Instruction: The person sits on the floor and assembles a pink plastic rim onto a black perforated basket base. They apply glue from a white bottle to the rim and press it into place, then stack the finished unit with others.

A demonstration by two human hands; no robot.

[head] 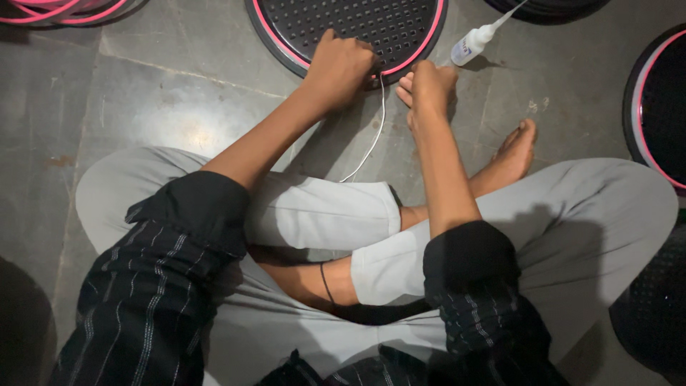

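The round black perforated panel point(357, 25) with its pink rim lies flat on the grey stone floor point(164, 93) at twelve o'clock from my crossed legs, its near edge right under my hands. I start at the fingers: my left hand point(339, 68) is clenched, knuckles up, pressing down on the panel's rim at about six o'clock of the disc. A thin white cord point(375, 129) comes out from under that fist and trails toward me down to my knee, so I judge the fist is pinching the cord against the rim, though the fingertips themselves are hidden. My right hand point(431, 86) sits just at three o'clock of the left, fingers curled together and pointing at the rim; I cannot tell whether it grips anything. A small clear squeeze bottle point(471, 44) with a long white nozzle lies on the floor at one o'clock of the right hand, near it but not touching

To do this well, I judge the left fist should keep steady downward pressure so the cord stays seated in the rim, while the right fingers work close beside it, in short lengths. The slack cord should stay free of my knee. The bottle lies close enough to reach without lifting the left hand

Further round panels point(654, 107) ring me at two and three o'clock, and pink loops point(57, 8) lie at ten
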